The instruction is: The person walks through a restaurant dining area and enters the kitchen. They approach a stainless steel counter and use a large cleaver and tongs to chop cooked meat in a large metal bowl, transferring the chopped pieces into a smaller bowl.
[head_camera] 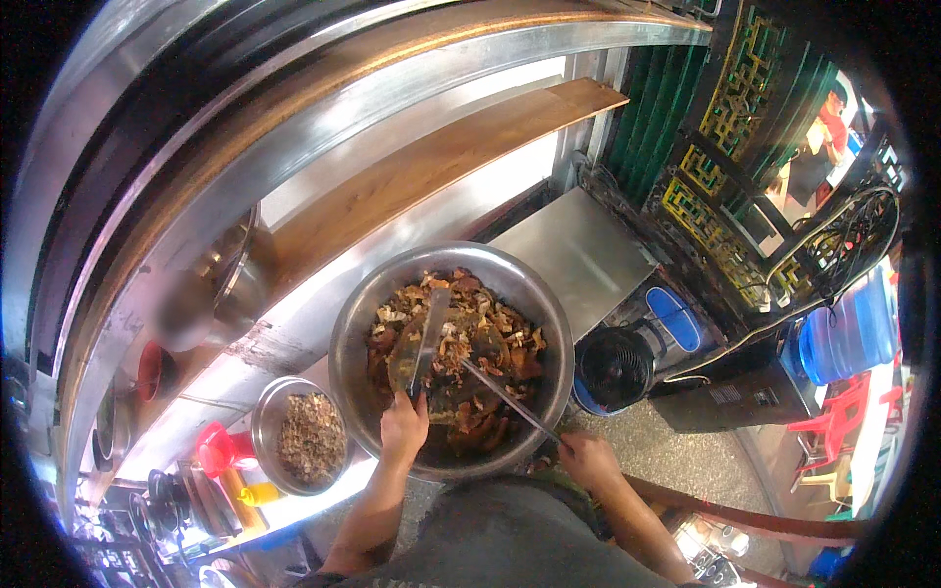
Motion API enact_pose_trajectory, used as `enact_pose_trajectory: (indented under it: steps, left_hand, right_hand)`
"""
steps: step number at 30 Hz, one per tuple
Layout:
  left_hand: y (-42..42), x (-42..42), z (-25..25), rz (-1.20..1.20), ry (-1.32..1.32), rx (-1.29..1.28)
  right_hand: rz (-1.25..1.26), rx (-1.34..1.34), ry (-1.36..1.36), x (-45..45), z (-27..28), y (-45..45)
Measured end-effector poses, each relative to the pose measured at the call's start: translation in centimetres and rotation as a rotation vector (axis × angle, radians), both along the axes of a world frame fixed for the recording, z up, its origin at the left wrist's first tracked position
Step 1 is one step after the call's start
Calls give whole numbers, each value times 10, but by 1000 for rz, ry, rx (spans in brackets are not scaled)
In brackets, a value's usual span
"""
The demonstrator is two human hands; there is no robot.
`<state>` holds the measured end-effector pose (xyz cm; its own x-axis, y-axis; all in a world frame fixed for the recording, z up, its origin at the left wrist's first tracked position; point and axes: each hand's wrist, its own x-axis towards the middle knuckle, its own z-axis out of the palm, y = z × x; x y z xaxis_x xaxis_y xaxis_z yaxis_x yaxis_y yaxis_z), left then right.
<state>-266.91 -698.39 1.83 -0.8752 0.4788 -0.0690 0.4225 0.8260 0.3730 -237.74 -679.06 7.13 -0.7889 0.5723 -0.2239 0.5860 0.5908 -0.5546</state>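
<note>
A large round stainless steel basin sits in front of me, holding browned chunks and chopped pieces of food that look like meat. My left hand grips the dark handle of a broad flat-bladed utensil, a knife or a spatula, whose metal blade lies over the food. Near the basin's right rim, my right hand is closed around the end of a long metal utensil handle. Its far end reaches into the food, so its shape is hidden. A smaller metal bowl of finely chopped brown food stands left of the basin.
A black fan and a metal-topped surface are right of the basin. Beyond stand a blue water jug and red plastic chairs. A yellow squeeze bottle lies at left. A wooden shelf runs above; a person is far right.
</note>
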Motion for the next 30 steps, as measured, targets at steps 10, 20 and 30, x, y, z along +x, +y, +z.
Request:
enact_pose_trajectory:
  steps: [10, 20, 30]
  left_hand:
    - [9, 1, 10, -27, -58, -33]
    - [-3, 9, -24, -20, 2, -59]
    - [-3, 4, -16, -49, 0, -72]
  right_hand:
    - [-44, 6, 47, 4, -6, 6]
    - [-285, 37, 105, 26, 25, 29]
    - [-206, 108, -81, 35, 42, 18]
